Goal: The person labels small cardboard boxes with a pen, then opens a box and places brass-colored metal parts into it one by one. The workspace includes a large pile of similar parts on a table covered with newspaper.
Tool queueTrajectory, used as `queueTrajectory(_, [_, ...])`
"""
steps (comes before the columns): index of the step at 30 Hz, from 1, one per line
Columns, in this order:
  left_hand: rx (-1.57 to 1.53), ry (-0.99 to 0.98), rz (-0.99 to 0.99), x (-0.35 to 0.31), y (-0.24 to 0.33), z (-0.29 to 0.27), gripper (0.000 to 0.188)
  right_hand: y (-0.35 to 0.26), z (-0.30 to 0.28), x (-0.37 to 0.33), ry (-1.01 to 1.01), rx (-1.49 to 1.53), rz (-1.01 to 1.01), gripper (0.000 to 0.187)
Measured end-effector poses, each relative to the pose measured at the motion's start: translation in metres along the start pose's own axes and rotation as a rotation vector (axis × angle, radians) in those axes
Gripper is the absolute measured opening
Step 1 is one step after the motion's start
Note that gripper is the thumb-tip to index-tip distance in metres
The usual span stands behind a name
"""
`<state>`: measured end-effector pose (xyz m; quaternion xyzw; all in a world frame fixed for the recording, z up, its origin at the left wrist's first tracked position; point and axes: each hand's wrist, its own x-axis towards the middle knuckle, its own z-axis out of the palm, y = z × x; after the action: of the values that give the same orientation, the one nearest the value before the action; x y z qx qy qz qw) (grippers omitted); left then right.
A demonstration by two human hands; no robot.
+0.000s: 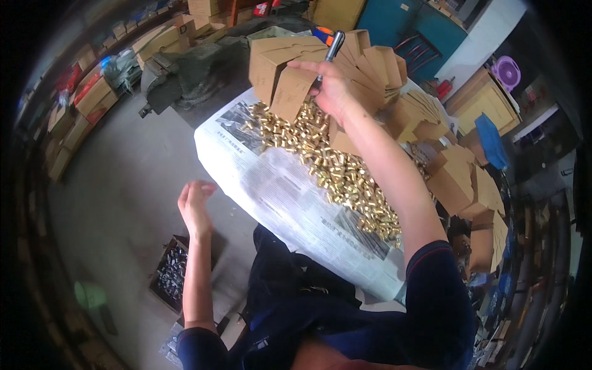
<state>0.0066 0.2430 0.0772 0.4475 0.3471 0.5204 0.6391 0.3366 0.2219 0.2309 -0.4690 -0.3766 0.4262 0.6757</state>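
My right hand [333, 89] reaches over the newspaper-covered table to its far side. It grips a silver and dark pen [335, 47], which sticks up between the fingers. Its outstretched finger lies along the top of a brown cardboard flap [292, 94] on a small carton [268, 65]. Below the hand spreads a long heap of small brass-coloured metal fittings [345, 179]. My left hand [196, 206] hangs off the table's left edge over the floor, loosely bent, fingers apart, with nothing visible in it.
More open cartons [459, 182] line the table's right side. Newspaper [271, 185] covers the tabletop. A bench vise [163, 77] stands at the far left. On the floor, a box of dark metal parts [161, 259] sits below my left hand. A purple fan [505, 73] stands far right.
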Motion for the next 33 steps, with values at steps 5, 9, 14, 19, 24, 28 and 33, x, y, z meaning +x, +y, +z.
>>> queueTrajectory(5, [0.050, 0.060, -0.021, 0.010, -0.002, -0.031, 0.022, 0.023, -0.029, 0.086, 0.102, -0.150, 0.013, 0.034])
queueTrajectory(9, [0.119, 0.009, -0.035, 0.010, -0.002, -0.027, 0.021, 0.047, -0.058, 0.101, 0.268, -0.503, -0.098, 0.016])
queueTrajectory(14, [0.193, -0.085, 0.018, -0.001, 0.022, -0.004, 0.022, 0.021, -0.004, 0.034, -0.010, -1.137, -0.202, 0.020])
queueTrajectory(19, [0.287, -0.283, 0.255, -0.016, 0.085, 0.070, 0.027, -0.015, 0.041, -0.075, -0.588, -1.869, -0.428, 0.022])
queueTrajectory(24, [0.575, -0.624, 0.342, -0.051, 0.093, 0.113, 0.030, -0.023, 0.046, -0.122, -0.496, -1.878, -0.723, 0.022])
queueTrajectory(28, [0.353, -0.686, 0.010, -0.074, 0.086, 0.119, 0.031, -0.018, 0.048, -0.150, -0.538, -1.815, -0.879, 0.021])
queueTrajectory(33, [0.195, -0.711, -0.087, -0.094, 0.084, 0.118, 0.030, -0.024, 0.048, -0.165, -0.491, -1.854, -0.909, 0.021])
